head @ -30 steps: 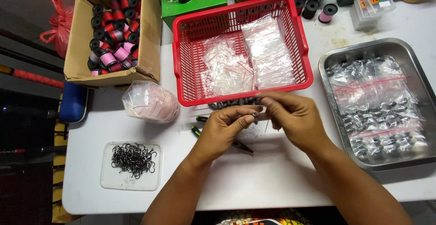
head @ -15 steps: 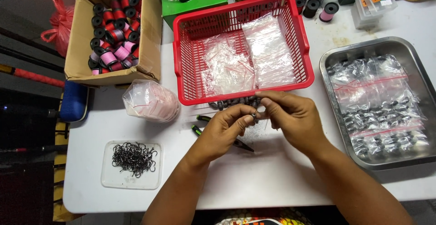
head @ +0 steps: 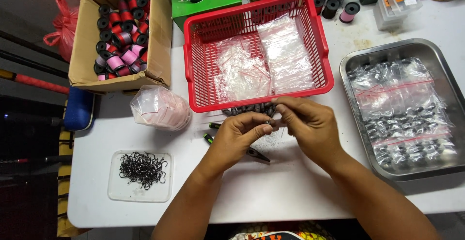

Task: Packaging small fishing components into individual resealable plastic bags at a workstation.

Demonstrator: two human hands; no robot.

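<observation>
Pinching a small dark weight (head: 268, 121) between the fingertips of both hands, the person works it just in front of the red basket (head: 193, 75), above a loose row of similar grey weights (head: 247, 109) on the white table (head: 290, 191). The left hand (head: 237, 138) and right hand (head: 310, 126) are both closed on that one piece, thumbs and forefingers meeting. Judging by this, a fine fitting or threading step is in hand, calling for steady fingertip control. Green-handled pliers (head: 252, 152) lie under the left hand. Farther out sit a tray of hooks (head: 140, 174), a metal tray (head: 358, 65) of filled bags, and a box of spools (head: 118, 46).
</observation>
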